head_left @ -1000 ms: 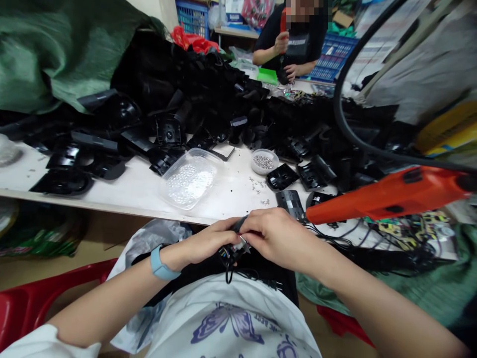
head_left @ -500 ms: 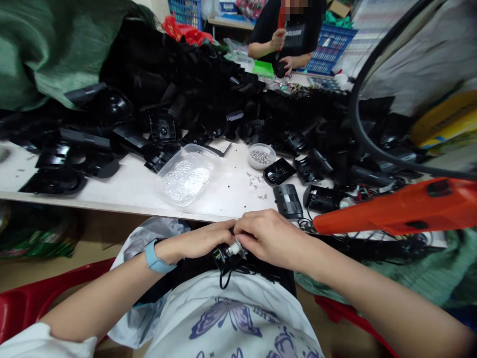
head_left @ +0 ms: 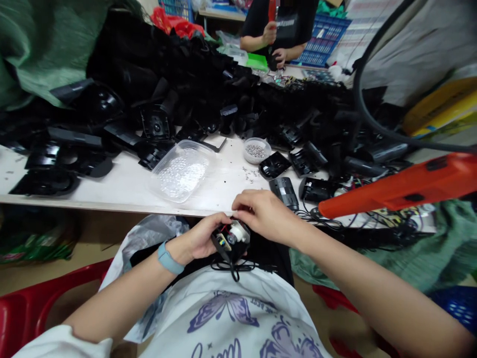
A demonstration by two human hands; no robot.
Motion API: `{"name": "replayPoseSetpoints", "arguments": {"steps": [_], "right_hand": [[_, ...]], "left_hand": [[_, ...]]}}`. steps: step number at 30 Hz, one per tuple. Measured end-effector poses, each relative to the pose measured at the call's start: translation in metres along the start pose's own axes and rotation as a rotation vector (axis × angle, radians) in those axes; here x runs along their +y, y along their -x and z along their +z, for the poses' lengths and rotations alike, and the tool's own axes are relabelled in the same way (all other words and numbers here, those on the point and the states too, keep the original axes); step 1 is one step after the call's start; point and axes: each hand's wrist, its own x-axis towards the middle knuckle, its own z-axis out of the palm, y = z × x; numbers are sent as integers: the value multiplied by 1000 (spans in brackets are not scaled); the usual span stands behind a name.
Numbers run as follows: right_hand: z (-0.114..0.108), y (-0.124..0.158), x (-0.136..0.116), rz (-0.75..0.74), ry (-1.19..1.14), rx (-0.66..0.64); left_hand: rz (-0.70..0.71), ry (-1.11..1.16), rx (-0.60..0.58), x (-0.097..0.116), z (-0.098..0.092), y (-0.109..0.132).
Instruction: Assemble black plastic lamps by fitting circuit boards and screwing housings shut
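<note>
We've got a long white workbench [head_left: 122,191] heaped with black plastic housings [head_left: 156,124], and a co-worker [head_left: 278,30] beyond it. An orange electric screwdriver [head_left: 402,186] sits just right of our right hand [head_left: 264,214]. On the bench: a clear plastic tub [head_left: 181,174] of small shiny parts and a small round dish of screws [head_left: 256,150]. Over our lap, our left hand [head_left: 197,238] is clamped on a wired black housing [head_left: 221,246]. Its round white part [head_left: 238,232] lies under our right fingers [head_left: 248,206]; can't tell if they're gripping.
</note>
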Motion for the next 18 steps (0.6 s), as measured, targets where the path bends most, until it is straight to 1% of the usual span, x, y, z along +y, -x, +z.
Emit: {"name": "replayPoseSetpoints", "arguments": {"steps": [3, 5, 8, 11, 14, 18], "right_hand": [[-4, 4, 5, 82, -56, 215], [-3, 14, 7, 158, -131, 276], [6, 31, 7, 231, -238, 260], [23, 44, 8, 264, -315, 245], [38, 48, 10, 278, -347, 298], [45, 47, 14, 301, -347, 334]], "left_hand": [[-14, 272, -61, -2, -3, -5], [25, 399, -47, -2, -3, -5], [54, 483, 32, -1, 1, -3], [49, 523, 134, 0, 9, 0], [41, 543, 194, 2, 16, 1], [60, 558, 236, 2, 23, 1]]}}
